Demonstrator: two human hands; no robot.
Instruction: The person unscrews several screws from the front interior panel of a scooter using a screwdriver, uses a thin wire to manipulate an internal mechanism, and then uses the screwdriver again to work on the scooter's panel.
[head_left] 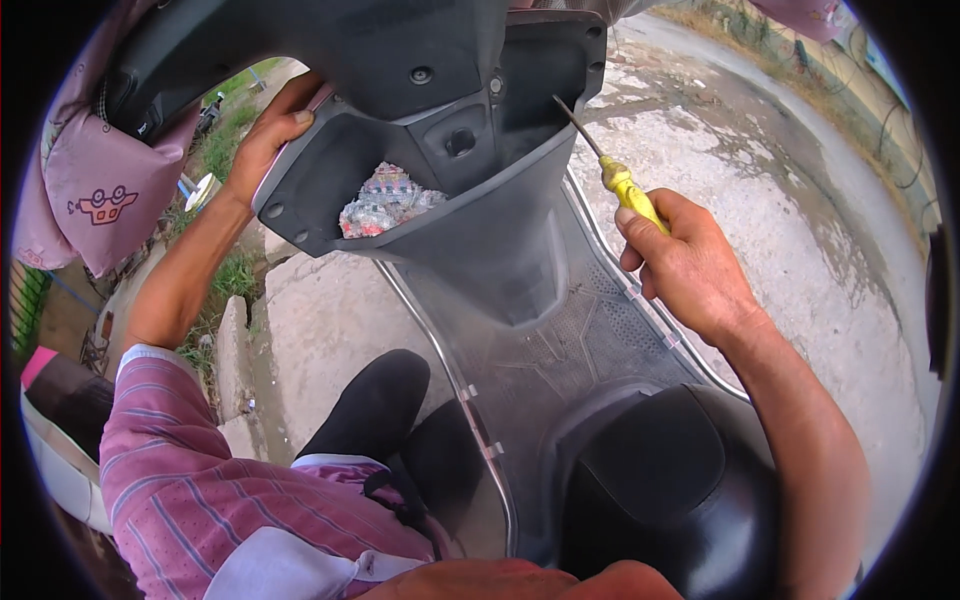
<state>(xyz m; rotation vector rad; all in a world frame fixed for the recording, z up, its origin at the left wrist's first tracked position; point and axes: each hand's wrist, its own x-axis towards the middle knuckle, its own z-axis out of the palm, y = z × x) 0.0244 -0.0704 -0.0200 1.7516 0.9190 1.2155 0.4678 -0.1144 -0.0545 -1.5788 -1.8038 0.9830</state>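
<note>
A dark plastic scooter front storage panel (500,195) fills the upper middle, with bolt holes at its corners and a crumpled printed wad (388,205) in its left compartment. My left hand (268,135) is closed on the panel's left edge, its thumb over the rim and other fingers partly hidden. In my right hand (672,250) is a yellow-handled screwdriver (626,188), its metal shaft pointing up and left, the tip appearing near the panel's right side; whether it touches cannot be told.
Below are the scooter's footboard (530,360) and black seat (660,470). A pink handlebar cover (105,190) hangs upper left. Cracked concrete (790,280) lies at the right, beside a wall with cables. Grass and a kerb (233,355) run along the left.
</note>
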